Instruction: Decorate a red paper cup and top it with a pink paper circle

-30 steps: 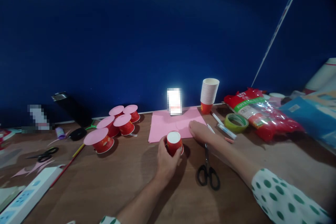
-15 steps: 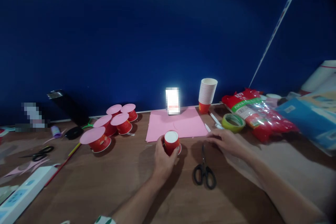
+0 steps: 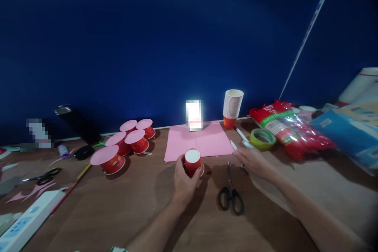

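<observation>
Red paper cup [image 3: 193, 160], one, inverted, white base uppermost; lower centre of the frame, gripped by the left hand [image 3: 184, 183], its fingers curled about the wall and its thumb pressed against the near side.

Right hand [image 3: 255, 161], right of centre, low over the counter [image 3: 126, 212]; fingers extended and close together, the fingertips near a white pen [image 3: 233, 145]; whether they pinch anything cannot be told.

Scissors [image 3: 230, 189], black-handled, below the right hand, blades pointing up the frame.

Pink paper [image 3: 180, 141], flat, centre, just beyond the held cup.

Paper cups topped with pink discs [image 3: 136, 138], five, red, grouped left of centre.

Stack of paper cups [image 3: 232, 105], nested, right of the pink paper.

Tape roll [image 3: 262, 139], yellow-green, lying flat; beside it, a red plastic package [image 3: 291, 130], right.

Power strip [image 3: 32, 215], white, lower left.
</observation>
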Tool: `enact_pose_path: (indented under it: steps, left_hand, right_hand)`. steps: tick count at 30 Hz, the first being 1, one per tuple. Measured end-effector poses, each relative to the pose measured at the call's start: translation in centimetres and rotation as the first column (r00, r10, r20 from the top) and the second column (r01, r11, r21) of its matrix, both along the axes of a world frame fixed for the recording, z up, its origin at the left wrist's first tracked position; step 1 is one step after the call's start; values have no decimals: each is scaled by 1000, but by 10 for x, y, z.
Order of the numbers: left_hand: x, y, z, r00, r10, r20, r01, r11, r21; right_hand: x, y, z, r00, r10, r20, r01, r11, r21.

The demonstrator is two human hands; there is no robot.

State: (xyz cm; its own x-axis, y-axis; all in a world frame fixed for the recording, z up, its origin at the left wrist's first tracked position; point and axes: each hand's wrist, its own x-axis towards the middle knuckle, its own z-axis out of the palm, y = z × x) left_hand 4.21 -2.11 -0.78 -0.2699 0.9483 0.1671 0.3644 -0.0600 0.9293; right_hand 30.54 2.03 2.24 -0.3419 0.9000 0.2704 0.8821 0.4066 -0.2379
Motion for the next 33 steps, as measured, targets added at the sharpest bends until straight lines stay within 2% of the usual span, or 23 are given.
enact_pose_path:
  steps: [3,5,7,9,13,17,20,24,28,33]
  left_hand:
    - [0,0,1,1000,-3,-2,3,1000,7]
    - [1,0,1,1000,6,-9,-6,1000,15]
    - [1,1,0,1000,14,-10,-14,1000,21]
    - [1,1,-2,1000,14,-8,-14,1000,24]
    - [0,2,-5,1000,12,-16,-11,1000,26]
    - [-1,1,-4,999,8,-39,-7,1000,18]
    - [0,0,-1,999,12,-42,-12,1000,-7]
    - [0,0,1,999,17,-43,-17,1000,-2]
    - [0,1,0,999,29,-18,-29,1000,2]
    - [0,1,-1,999,28,32,-28,1000,6]
  right_hand:
    - [5,-4,10,996,-70,61,65,995,77]
    - [9,-4,12,984,-147,100,127,974,187]
    - [13,-3,11,965,-245,93,219,949,227]
    - [18,-2,10,947,-315,59,300,936,184]
    - [29,2,10,944,-327,-47,330,938,102]
    - [38,4,12,898,-438,-51,439,899,14]
    - [40,3,12,910,-414,26,415,908,-62]
    - [35,-1,15,945,-290,153,317,927,-198]
    - [28,-4,18,939,-233,253,291,930,-224]
    - [27,-4,15,940,-221,261,280,936,-213]
